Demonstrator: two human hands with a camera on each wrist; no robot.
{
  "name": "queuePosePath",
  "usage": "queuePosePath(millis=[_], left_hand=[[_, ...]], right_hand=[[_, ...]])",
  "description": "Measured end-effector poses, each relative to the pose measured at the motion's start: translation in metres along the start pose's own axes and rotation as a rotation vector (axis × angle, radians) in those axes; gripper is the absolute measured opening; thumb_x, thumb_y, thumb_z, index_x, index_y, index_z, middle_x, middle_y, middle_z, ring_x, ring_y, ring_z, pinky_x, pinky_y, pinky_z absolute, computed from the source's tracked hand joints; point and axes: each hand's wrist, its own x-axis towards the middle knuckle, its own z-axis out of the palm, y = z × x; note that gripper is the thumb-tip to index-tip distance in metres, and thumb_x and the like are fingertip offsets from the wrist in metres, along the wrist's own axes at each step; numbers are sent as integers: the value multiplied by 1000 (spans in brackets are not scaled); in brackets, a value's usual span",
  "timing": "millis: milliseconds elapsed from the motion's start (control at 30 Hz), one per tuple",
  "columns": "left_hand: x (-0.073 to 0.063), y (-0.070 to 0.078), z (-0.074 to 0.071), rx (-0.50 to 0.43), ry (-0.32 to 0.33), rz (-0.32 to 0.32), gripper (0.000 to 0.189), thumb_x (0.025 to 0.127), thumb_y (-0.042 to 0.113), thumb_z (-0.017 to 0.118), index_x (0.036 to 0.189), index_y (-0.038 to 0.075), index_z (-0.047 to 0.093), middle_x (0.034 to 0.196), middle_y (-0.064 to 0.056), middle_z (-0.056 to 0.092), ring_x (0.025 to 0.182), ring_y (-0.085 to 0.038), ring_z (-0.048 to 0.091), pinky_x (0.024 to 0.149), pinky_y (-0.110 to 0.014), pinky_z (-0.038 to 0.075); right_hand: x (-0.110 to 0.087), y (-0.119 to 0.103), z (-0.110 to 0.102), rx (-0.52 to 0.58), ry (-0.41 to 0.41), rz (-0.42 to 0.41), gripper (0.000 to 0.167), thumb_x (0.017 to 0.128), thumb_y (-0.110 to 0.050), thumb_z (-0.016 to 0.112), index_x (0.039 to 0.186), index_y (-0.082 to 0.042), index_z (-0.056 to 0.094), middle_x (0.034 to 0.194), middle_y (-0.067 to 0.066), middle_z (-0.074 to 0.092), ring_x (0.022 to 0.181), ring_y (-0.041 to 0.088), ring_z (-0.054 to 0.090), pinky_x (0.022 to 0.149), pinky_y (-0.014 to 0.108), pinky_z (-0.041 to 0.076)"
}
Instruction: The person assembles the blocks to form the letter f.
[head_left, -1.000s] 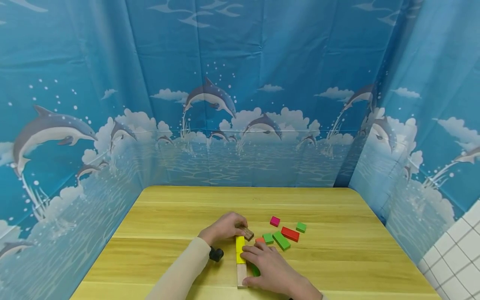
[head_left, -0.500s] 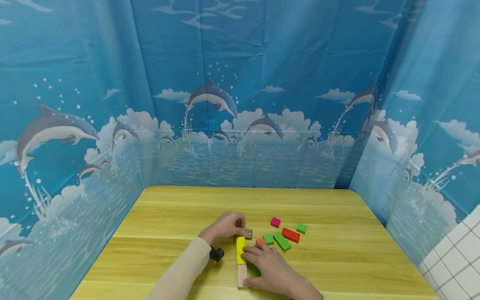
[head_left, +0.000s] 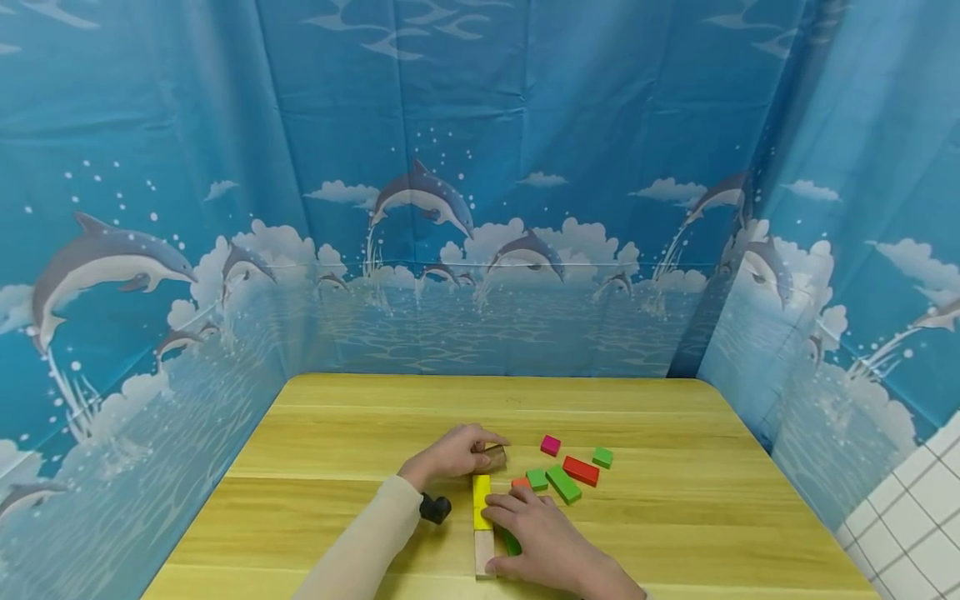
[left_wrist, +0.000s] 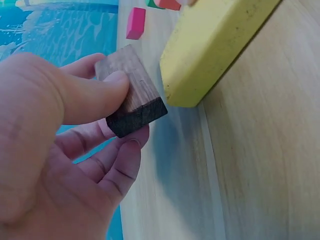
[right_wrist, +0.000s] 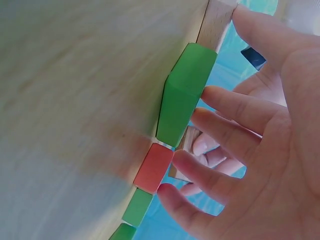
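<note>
My left hand (head_left: 452,452) pinches a dark brown wooden block (left_wrist: 137,90) between thumb and fingers, just beyond the far end of a yellow block (head_left: 482,502). The left wrist view shows the brown block tilted, with a darker end face. A pale plain-wood block (head_left: 484,555) lies in line with the yellow one, nearer me. My right hand (head_left: 543,537) lies along this row, fingers spread, fingertips by the yellow block and thumb at the pale block. Partly hidden under that hand is a green block (right_wrist: 182,100); whether the fingers touch it I cannot tell.
Right of the row lie an orange block (head_left: 521,482), a small green block (head_left: 537,478), a longer green block (head_left: 564,483), a red block (head_left: 581,470), a magenta block (head_left: 551,445) and another green block (head_left: 602,456). A dolphin-print curtain (head_left: 480,325) surrounds the wooden table (head_left: 337,417).
The brown block has been turned in my left fingers, and the left index finger now stretches out over it. My right hand and the other blocks stay put.
</note>
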Motion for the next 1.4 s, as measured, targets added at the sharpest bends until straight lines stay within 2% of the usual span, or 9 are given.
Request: queuePosePath(millis=[100,233,567,667,900,1133,1400], left_hand=[[-2,1,0,-51,20,-12,41,100,3,60,137,21,65,74,-1,50,59,-13,39,57,-26,36],[-4,2,0,-107,59,-64,36,101,8,61,136,17,62,89,-3,59,70,-14,49,62,-28,43],[-8,1,6,-243,188,-165,32,98,14,68,129,14,61,94,-5,60,78,-19,58,64,-33,49],[-9,2,8,-287,228,-186,30,97,13,69,126,14,60,93,-7,59,74,-21,56,62,-34,48],[-11,1,15,-281,256,-227,28,95,10,72,119,10,59,85,-9,58,63,-18,51,56,-30,44],[-12,1,21,-264,279,-232,29,92,7,74,116,8,59,81,-9,57,61,-18,50,53,-30,43],[-13,0,23,-207,284,-263,29,92,13,76,116,8,60,79,-8,58,58,-18,50,52,-31,42]], right_hand=[[0,-1,-1,6,-5,4,72,86,-74,57,142,-28,59,148,-7,51,137,36,42,94,65,43],[-1,-2,-2,7,-13,14,73,87,-74,57,143,-28,58,149,-7,50,136,33,43,95,64,42],[-2,-2,-1,-11,-19,9,72,87,-74,55,143,-29,57,149,-7,50,136,33,43,94,63,43],[-3,-1,-1,-25,-12,5,72,88,-74,55,144,-28,57,149,-7,49,136,33,42,93,63,44],[-4,-2,0,-25,-6,8,72,88,-72,57,144,-28,57,149,-7,49,138,35,41,94,63,44],[-4,-2,-2,-25,-15,10,71,88,-73,57,144,-28,57,149,-7,49,136,34,42,94,62,44],[-3,-2,-1,-22,-26,24,73,87,-74,56,144,-29,57,149,-7,49,136,33,42,94,64,43]])
